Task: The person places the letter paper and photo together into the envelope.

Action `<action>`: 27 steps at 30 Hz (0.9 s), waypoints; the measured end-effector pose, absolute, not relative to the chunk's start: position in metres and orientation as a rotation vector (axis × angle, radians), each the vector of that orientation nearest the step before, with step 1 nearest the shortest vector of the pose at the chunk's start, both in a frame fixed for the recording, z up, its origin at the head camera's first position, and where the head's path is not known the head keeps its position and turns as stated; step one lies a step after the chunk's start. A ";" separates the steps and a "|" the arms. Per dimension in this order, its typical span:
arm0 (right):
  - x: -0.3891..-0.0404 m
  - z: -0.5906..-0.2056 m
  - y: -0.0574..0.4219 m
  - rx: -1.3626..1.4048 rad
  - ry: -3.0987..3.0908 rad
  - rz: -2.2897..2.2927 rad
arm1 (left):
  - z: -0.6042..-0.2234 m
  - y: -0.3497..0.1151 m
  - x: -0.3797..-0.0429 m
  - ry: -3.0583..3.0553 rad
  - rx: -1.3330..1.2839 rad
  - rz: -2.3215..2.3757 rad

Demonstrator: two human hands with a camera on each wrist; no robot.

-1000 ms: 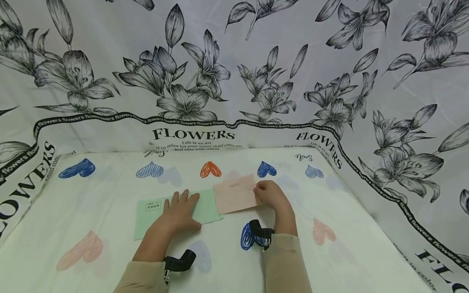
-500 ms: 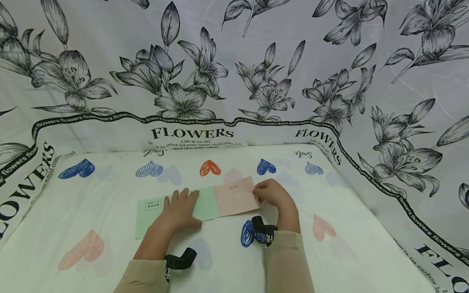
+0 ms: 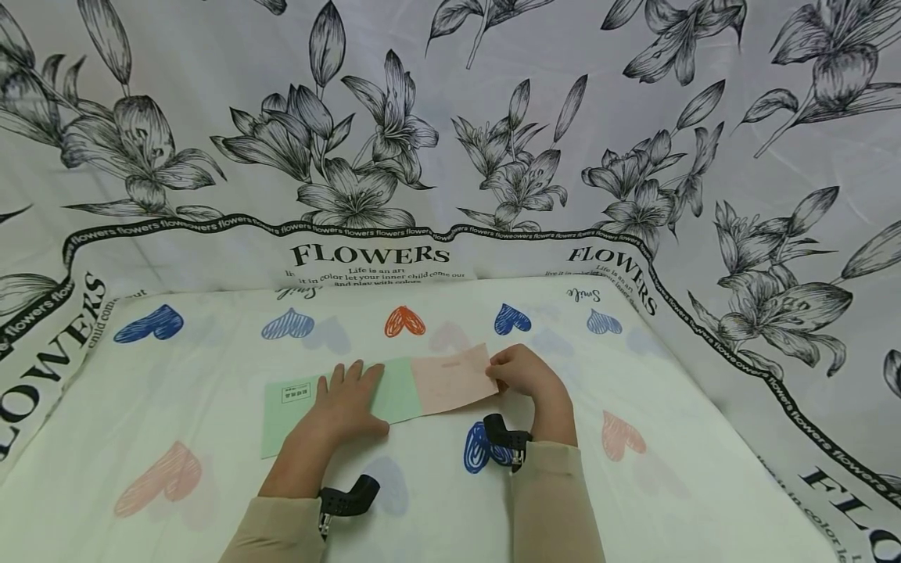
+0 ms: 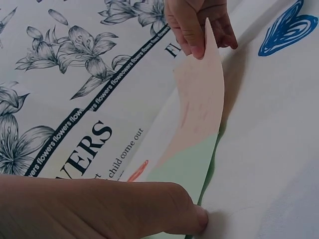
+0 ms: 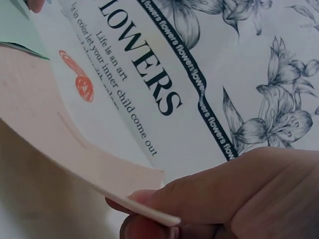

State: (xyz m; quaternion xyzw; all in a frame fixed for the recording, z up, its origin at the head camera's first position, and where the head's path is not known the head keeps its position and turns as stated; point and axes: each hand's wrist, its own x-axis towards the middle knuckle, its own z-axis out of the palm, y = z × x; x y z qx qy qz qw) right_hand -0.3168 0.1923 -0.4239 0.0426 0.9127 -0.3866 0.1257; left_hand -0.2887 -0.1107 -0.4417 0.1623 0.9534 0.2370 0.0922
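A flat green paper piece [image 3: 400, 389], like an envelope with a small printed box near its left end, lies on the cloth. My left hand [image 3: 346, 403] rests across its middle, fingers spread. From its right edge extends a sheet of pink paper [image 3: 454, 381], whose left end is hidden at the green edge. With thumb and fingers, my right hand [image 3: 529, 377] pinches the pink paper's right end. That end curves up off the cloth in the left wrist view, casting a shadow below. In the right wrist view the thumb [image 5: 199, 194] lies over the pink paper [image 5: 75, 144].
A white cloth with printed hearts, such as a red one [image 3: 404, 321] and a dark blue one [image 3: 512, 319], covers the surface. Behind and to the right rises a flower-printed curtain [image 3: 450, 180]. Each wrist wears a black camera mount [image 3: 349, 496].
The pink paper has shifted slightly, its tilt now nearer in line with the green piece, and its lower edge bows upward. My right hand moved slightly with it; the left hand stayed in place.
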 end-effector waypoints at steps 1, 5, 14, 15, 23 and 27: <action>-0.317 -0.424 0.192 0.128 2.654 -1.131 | -0.442 -0.111 -0.289 2.832 0.482 0.702; -0.316 -0.423 0.190 0.094 2.641 -1.155 | -0.441 -0.110 -0.289 2.840 0.489 0.706; -0.318 -0.423 0.188 0.022 2.659 -1.181 | -0.440 -0.108 -0.289 2.867 0.519 0.715; -0.318 -0.423 0.188 0.028 2.674 -1.171 | -0.440 -0.107 -0.289 2.869 0.520 0.714; -0.313 -0.421 0.198 0.293 2.774 -0.936 | -0.438 -0.107 -0.287 2.839 0.478 0.720; -0.311 -0.422 0.201 0.322 2.740 -0.928 | -0.438 -0.108 -0.287 2.833 0.471 0.721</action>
